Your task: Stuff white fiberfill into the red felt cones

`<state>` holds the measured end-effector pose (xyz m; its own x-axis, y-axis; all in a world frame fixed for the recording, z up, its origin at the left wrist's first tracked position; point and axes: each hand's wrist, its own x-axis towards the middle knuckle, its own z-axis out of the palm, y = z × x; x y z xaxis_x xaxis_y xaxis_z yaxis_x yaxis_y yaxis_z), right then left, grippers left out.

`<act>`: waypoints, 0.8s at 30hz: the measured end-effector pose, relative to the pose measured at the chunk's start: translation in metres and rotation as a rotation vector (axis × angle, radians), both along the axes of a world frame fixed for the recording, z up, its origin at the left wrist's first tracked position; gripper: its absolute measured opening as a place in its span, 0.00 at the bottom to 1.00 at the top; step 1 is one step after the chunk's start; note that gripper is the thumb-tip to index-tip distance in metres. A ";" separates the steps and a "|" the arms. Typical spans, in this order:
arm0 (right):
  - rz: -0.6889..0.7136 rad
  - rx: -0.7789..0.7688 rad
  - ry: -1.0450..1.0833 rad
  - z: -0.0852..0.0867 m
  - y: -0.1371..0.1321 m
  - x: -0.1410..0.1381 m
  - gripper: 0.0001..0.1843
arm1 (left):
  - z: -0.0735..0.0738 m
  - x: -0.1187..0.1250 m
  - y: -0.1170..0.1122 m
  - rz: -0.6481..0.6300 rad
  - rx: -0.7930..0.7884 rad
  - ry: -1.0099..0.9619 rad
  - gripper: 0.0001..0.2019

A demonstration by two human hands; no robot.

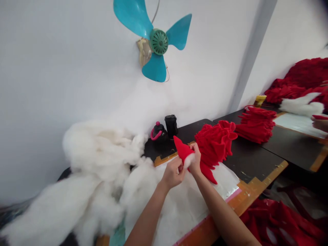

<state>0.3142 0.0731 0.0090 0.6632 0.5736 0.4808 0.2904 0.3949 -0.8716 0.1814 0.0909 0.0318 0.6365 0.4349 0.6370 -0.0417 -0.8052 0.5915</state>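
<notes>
My right hand (196, 160) grips a small red fabric cone (182, 149) held up over the table, its point toward the wall. White stuffing (189, 160) bulges from the cone's open end. My left hand (173, 173) pinches at that stuffing, fingers closed on it. Just behind my hands lies a pile of red fabric pieces (214, 143).
A big heap of white stuffing (97, 164) covers the table's left side. A second red stack (256, 124) lies farther right, more red fabric (299, 80) behind it. A black cup (171, 125) and small pot (158, 132) stand by the wall. A teal fan (156, 42) hangs above. Another person's hand (320, 123) shows at right.
</notes>
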 end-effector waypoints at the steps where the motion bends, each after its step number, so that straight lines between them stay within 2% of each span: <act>1: -0.009 0.020 -0.052 0.001 -0.001 0.000 0.10 | 0.001 -0.001 0.000 0.044 -0.040 -0.017 0.10; 3: 0.036 0.072 -0.142 0.004 -0.005 0.000 0.16 | 0.004 -0.003 0.005 0.177 -0.153 -0.063 0.11; 5: 0.219 0.107 -0.196 0.009 -0.008 0.000 0.17 | 0.004 -0.007 0.014 0.299 -0.251 -0.107 0.09; 8: 0.470 0.103 -0.131 0.015 -0.009 -0.001 0.13 | -0.001 -0.010 0.029 0.331 -0.290 -0.125 0.07; 10: 0.519 0.089 -0.055 0.016 -0.007 -0.002 0.13 | -0.005 -0.010 0.035 0.327 -0.249 -0.130 0.09; 14: 0.435 0.103 0.004 0.012 0.001 -0.009 0.16 | -0.010 -0.010 0.035 0.385 -0.010 -0.144 0.11; 16: 0.344 0.103 -0.040 0.008 0.004 -0.014 0.13 | -0.010 -0.009 0.032 0.388 0.117 -0.172 0.13; 19: 0.154 0.060 -0.089 0.003 0.003 -0.018 0.09 | -0.009 -0.005 0.024 0.291 0.268 -0.180 0.16; 21: 0.051 0.019 -0.018 0.001 0.001 -0.018 0.11 | -0.009 -0.001 0.018 0.192 0.328 -0.146 0.16; 24: -0.021 -0.008 0.129 0.000 -0.001 -0.015 0.12 | -0.012 0.004 0.010 0.089 0.363 -0.083 0.17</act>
